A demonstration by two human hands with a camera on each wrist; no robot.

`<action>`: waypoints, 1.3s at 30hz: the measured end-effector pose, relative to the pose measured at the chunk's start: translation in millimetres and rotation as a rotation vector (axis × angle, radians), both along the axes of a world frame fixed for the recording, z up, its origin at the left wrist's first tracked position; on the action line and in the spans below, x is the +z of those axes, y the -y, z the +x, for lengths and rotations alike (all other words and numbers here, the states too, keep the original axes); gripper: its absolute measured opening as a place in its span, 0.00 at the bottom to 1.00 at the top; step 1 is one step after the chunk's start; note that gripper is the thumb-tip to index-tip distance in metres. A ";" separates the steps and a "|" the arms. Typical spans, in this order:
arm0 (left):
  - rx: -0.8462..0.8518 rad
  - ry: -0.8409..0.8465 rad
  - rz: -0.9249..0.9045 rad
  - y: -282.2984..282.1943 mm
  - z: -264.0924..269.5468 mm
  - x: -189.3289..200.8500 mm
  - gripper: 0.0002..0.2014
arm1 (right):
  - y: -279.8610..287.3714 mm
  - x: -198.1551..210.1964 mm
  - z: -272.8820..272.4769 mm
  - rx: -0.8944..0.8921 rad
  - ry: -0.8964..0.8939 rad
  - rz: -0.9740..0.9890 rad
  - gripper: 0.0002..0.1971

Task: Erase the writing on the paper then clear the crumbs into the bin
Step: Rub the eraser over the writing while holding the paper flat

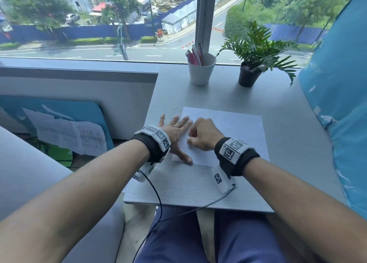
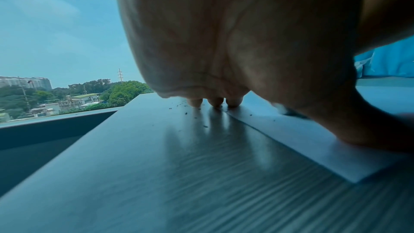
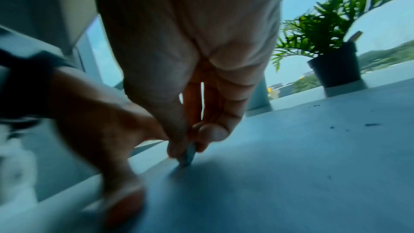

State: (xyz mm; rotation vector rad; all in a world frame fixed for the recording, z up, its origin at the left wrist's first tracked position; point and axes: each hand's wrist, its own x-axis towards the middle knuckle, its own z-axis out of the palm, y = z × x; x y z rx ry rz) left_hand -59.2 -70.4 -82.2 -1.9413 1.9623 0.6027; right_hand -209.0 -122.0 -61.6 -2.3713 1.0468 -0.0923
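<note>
A white sheet of paper (image 1: 234, 131) lies on the grey table (image 1: 288, 143). My left hand (image 1: 176, 132) lies flat with spread fingers over the paper's left edge, its thumb near the front left corner, pressing the sheet (image 2: 325, 155) down. My right hand (image 1: 202, 136) is curled beside it and pinches a small eraser (image 3: 188, 155) whose tip touches the paper (image 3: 291, 174). Dark eraser crumbs (image 2: 186, 112) dot the table by my left fingertips (image 2: 216, 102), and more crumbs (image 3: 371, 124) lie on the sheet. No writing shows clearly. No bin is in view.
A white cup (image 1: 201, 71) of pens and a potted plant (image 1: 251, 66) stand at the table's far edge by the window. A blue-wrapped panel (image 1: 341, 96) rises along the right. The table's left edge drops to the floor beside a blue board with papers (image 1: 69, 131).
</note>
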 end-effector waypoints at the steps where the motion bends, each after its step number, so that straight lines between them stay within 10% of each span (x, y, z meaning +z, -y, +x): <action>1: 0.002 0.007 -0.008 0.2 1.0 -2.2 0.75 | -8.6 -1.3 -3.2 0.051 -0.021 0.045 0.05; 7: -0.003 -0.024 -0.021 -1.9 -0.2 -4.1 0.72 | 9.1 1.5 -24.1 -0.088 0.105 0.103 0.05; 18: 0.149 0.185 -0.158 -8.6 2.6 7.0 0.36 | 41.6 -11.5 -104.2 -0.298 -0.056 0.154 0.06; 24: -0.363 -0.114 -0.072 -54.8 -75.5 2.6 0.39 | 42.4 -15.8 -103.9 -0.305 -0.066 0.145 0.06; 34: 0.115 0.102 -0.060 -25.8 -11.2 0.9 0.50 | 35.0 -11.4 -102.0 -0.325 -0.036 0.148 0.06; 39: -0.335 -0.040 -0.058 -39.7 -74.6 2.8 0.47 | 37.1 -9.9 -102.2 -0.323 -0.039 0.153 0.06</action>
